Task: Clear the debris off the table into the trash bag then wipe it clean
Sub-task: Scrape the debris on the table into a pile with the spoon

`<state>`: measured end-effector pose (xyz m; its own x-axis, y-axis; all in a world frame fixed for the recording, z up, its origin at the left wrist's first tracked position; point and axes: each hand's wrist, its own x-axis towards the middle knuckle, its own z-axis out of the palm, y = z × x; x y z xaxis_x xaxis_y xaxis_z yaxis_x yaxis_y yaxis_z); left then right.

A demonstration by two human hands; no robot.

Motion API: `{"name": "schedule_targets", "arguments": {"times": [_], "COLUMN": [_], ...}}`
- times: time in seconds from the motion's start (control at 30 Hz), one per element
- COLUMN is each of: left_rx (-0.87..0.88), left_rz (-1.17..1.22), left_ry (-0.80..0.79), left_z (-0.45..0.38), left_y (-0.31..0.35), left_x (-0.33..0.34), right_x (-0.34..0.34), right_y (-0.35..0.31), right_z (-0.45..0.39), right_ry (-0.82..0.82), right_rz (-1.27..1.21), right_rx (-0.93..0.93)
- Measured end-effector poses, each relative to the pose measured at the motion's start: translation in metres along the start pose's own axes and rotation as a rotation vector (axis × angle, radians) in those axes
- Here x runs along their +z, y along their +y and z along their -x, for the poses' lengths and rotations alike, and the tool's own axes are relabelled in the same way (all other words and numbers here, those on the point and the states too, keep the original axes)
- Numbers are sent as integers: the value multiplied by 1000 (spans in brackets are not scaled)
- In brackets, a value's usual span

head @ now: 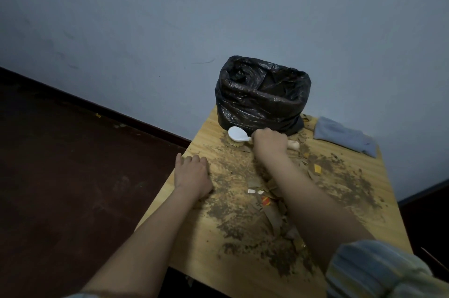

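A small wooden table (194,244) is strewn with brown dirt, dry leaves and paper scraps (245,198). An open black trash bag (260,96) stands at its far edge against the wall. Just in front of the bag, my right hand (269,141) grips the handle of a white-backed brush (237,136) whose bristles rest on the tabletop. My left hand (192,171) lies flat on the table's left edge, fingers relaxed and holding nothing. A folded blue-grey cloth (345,136) lies at the far right corner.
A blue-grey wall runs behind the table. Dark red-brown floor (73,176) spreads to the left, with a few scraps near the skirting. A pale rounded object (294,145) lies just right of my right hand. The table's edges drop off left, right and near.
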<state>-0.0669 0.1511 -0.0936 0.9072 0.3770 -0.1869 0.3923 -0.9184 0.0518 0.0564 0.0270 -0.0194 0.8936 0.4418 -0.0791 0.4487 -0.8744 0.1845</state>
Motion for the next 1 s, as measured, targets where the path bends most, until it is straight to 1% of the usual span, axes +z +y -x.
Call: {"name": "schedule_targets", "arguments": {"times": [0.13,0.27,0.37,0.47,0.6,0.73,0.83,1.0], "left_rx": [1,-17,-38,-50,13,76,127,201], "left_rz": [19,39,52,81,105,159,186,208], "left_ry": [10,21,41,72,147,138,113,117], "left_z": [0,0,0,2,10,19,22,28], "left_y": [-2,-1,2,5,18,33,44,67], "left_x": [1,1,-1,-3,-6,-9,-10,-11], "right_x": [-2,-13,-16,-13,-2,7,2,-7], "right_y": [4,36,52,48,40,52,75,115], "right_z": [4,22,36,43,50,62,74,87], "right_ry": [-50,-135,-64,3,-17,-74,-107,-7], "right_rz": [-14,38,51,52,73,56,29,-157], "right_rx": [46,138,166,132,28,-2,26,149]}}
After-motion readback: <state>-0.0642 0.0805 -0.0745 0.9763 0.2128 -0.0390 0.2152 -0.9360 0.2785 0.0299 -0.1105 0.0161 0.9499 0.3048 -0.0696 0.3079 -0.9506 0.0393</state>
